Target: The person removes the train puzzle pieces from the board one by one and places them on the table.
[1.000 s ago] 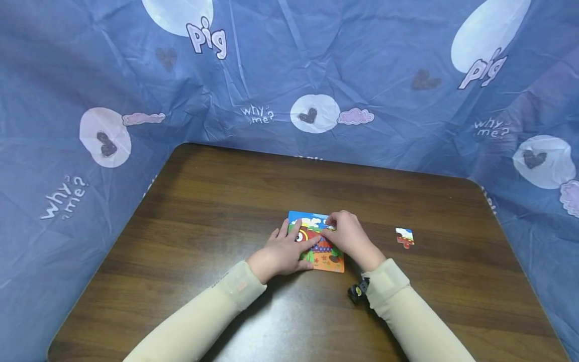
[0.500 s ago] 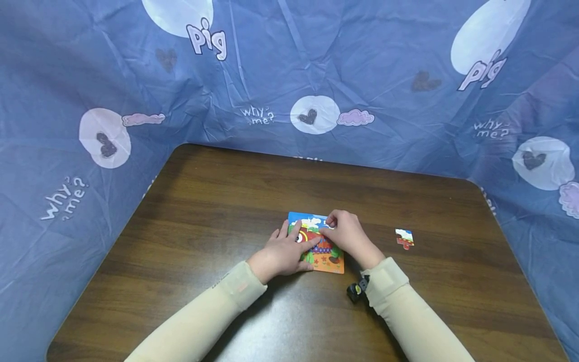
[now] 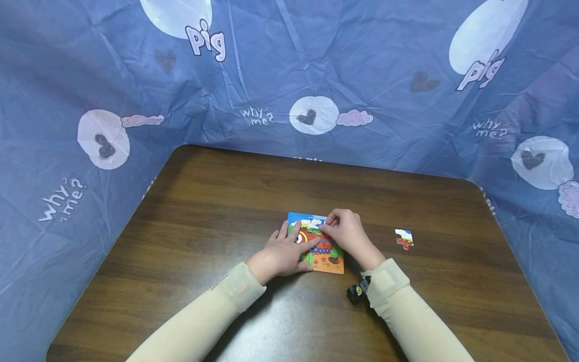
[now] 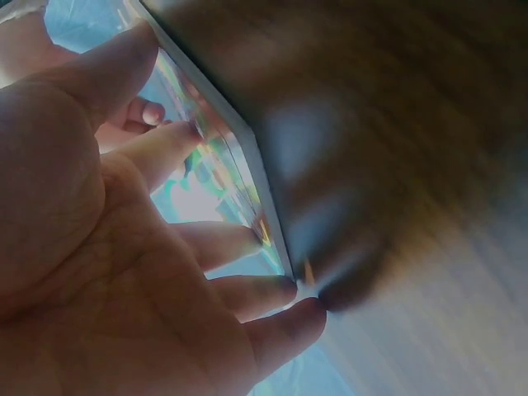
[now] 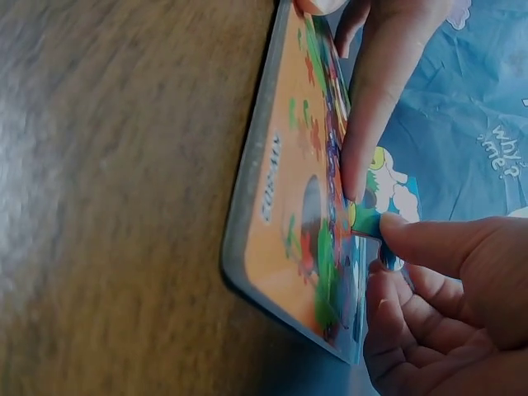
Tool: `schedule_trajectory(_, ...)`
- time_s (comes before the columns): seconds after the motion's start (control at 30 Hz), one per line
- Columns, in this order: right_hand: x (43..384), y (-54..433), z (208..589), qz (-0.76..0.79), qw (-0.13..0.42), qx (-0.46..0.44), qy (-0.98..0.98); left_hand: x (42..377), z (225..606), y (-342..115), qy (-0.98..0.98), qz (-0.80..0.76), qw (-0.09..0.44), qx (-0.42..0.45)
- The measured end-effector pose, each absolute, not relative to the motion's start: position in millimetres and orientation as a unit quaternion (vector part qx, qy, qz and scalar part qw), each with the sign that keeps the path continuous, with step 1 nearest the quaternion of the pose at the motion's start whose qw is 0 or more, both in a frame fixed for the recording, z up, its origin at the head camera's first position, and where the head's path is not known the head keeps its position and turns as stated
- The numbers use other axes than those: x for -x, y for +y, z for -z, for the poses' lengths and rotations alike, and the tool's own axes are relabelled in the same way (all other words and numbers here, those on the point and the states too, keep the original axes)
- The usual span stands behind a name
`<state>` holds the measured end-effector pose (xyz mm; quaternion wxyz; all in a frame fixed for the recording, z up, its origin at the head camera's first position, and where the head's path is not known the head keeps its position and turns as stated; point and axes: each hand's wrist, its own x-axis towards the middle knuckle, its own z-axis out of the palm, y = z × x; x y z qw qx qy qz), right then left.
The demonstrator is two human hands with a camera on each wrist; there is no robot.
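Note:
A jigsaw puzzle board (image 3: 329, 265) with a bright cartoon picture and orange lower part lies mid-table. My left hand (image 3: 281, 253) rests on its left side, fingers spread; in the left wrist view, the fingertips (image 4: 247, 241) reach along the board's edge. At the upper right of the board, my right hand (image 3: 349, 234) pinches a puzzle piece (image 5: 398, 196) between thumb and fingers. That piece shows white clouds and green, and stands tilted up from the picture in the right wrist view. My left index fingertip presses right beside it.
One loose puzzle piece (image 3: 404, 239), blue, white and red, lies on the brown wooden table (image 3: 244, 188) to the right of the board. A black device (image 3: 357, 292) sits at my right wrist. Blue printed cloth (image 3: 271, 65) hangs behind and beside the table.
My right thumb and fingers have shifted very slightly up and left with the pinched puzzle piece. My left hand stays in place on the board.

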<state>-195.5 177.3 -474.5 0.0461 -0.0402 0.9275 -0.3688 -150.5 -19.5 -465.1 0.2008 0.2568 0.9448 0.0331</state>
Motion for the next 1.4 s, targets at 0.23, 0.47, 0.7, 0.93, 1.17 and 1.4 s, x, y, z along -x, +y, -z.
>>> schedule_trajectory(0.23,197.0,181.8,476.1,0.407,0.066,0.042,0.91,150.7,464.8,-19.7,0.945,-0.034,0.199,-0.256)
schedule_trajectory(0.47,196.1,190.0,474.1,0.434,0.069,0.047,0.897,150.5,464.4,-19.8,0.945,-0.045,0.2,-0.255)
schedule_trajectory(0.7,194.3,206.6,472.6,0.45,0.058,0.063,0.889,149.2,462.7,-19.7,0.944,-0.052,0.203,-0.255)
schedule_trajectory(0.93,190.3,229.1,467.6,0.446,0.06,0.043,0.892,149.0,460.8,-19.6,0.944,-0.058,0.204,-0.254)
schedule_trajectory(1.17,187.4,255.3,468.4,0.457,0.054,0.015,0.888,147.2,459.9,-19.9,0.943,-0.054,0.202,-0.259)
schedule_trajectory(1.4,181.6,279.3,465.3,0.443,0.036,0.012,0.896,145.7,457.8,-19.7,0.943,-0.053,0.204,-0.259)
